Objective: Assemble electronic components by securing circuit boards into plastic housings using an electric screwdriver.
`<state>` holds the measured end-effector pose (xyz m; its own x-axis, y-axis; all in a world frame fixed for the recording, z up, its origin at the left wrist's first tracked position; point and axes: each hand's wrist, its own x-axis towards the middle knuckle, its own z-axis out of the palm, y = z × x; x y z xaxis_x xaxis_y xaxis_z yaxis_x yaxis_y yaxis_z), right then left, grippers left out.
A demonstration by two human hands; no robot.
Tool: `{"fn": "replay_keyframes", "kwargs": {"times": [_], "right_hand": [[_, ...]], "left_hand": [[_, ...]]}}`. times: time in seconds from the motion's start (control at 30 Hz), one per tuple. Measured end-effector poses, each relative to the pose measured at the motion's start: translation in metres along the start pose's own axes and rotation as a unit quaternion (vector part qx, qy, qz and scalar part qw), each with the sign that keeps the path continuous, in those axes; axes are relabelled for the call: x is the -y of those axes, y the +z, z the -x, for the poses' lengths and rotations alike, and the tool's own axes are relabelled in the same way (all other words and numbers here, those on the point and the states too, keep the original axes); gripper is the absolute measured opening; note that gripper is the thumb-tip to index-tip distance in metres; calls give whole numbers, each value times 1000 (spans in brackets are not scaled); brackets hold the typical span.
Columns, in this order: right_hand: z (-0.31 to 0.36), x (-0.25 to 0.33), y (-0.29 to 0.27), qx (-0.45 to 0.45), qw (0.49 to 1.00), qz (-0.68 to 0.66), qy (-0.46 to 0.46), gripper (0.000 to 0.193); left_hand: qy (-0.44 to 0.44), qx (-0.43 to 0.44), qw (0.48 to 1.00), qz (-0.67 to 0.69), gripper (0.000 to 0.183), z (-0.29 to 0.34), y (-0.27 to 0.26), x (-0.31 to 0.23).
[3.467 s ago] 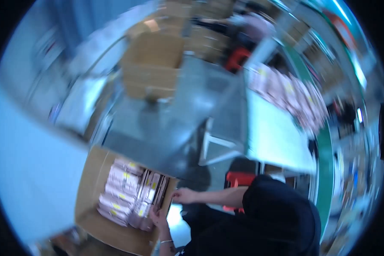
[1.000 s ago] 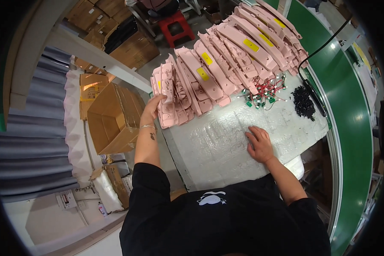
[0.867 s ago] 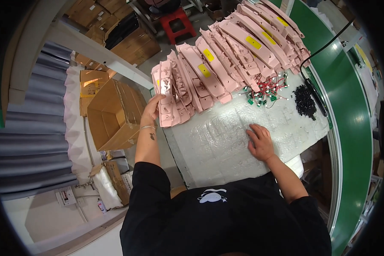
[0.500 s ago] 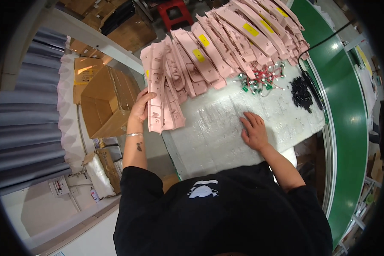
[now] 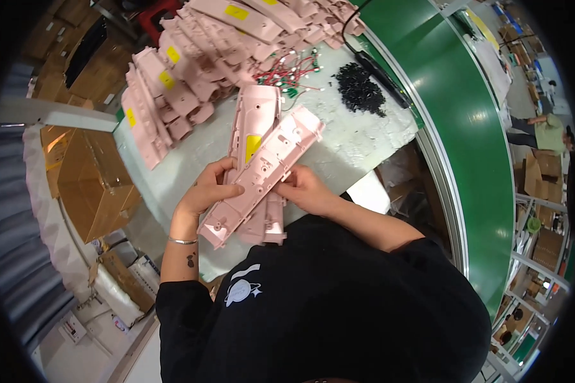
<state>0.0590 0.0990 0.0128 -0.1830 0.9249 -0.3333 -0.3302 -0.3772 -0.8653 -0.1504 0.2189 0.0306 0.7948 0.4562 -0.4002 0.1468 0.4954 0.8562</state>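
In front of my chest I hold two long pink plastic panels that cross each other. The front panel (image 5: 276,163) is tilted, its ribbed inner side with clips and screw posts facing up. Behind it the other panel (image 5: 257,105) stands nearly lengthwise, a yellow label on it. My left hand (image 5: 211,189) closes round the left side of both, thumb on the front panel. At the right edge my right hand (image 5: 305,190) pinches them; some of its fingertips are hidden behind the plastic. A heap of similar pink panels (image 5: 180,96) covers the far part of the white-covered table (image 5: 338,143).
Beside the heap lie red and green wired parts (image 5: 294,69) and a pile of small black pieces (image 5: 359,89). A black rod-shaped tool (image 5: 382,78) with a cable rests by the green conveyor belt (image 5: 457,147). An open cardboard box (image 5: 99,188) stands left; another person (image 5: 546,133) is far right.
My left hand has brought panels from the heap's left end toward my chest. My right hand, empty on the table before, now grips them too. The view has turned right.
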Motion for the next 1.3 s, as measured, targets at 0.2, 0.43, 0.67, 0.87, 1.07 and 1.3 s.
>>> {"fn": "replay_keyframes", "kwargs": {"times": [0.2,0.43,0.67,0.87,1.07,1.3], "right_hand": [[13,9,-74,-19,994,87,-66,39],[2,-25,-88,50,998,33,-12,52],[-4,-37,-134,183,933,289,-112,34],[-4,-15,-262,82,824,407,-386,23],[0,37,-262,69,872,338,-347,24],[-30,60,-239,188,795,379,-436,21]], "left_hand": [[-9,23,999,-31,50,-57,28,18],[-28,-129,986,103,63,-37,63,36],[-2,-233,972,22,59,-35,94,67],[-65,-245,966,-47,57,-45,91,41],[-134,-217,923,-288,49,-81,81,2],[-2,-265,745,-612,35,-100,104,6]]}}
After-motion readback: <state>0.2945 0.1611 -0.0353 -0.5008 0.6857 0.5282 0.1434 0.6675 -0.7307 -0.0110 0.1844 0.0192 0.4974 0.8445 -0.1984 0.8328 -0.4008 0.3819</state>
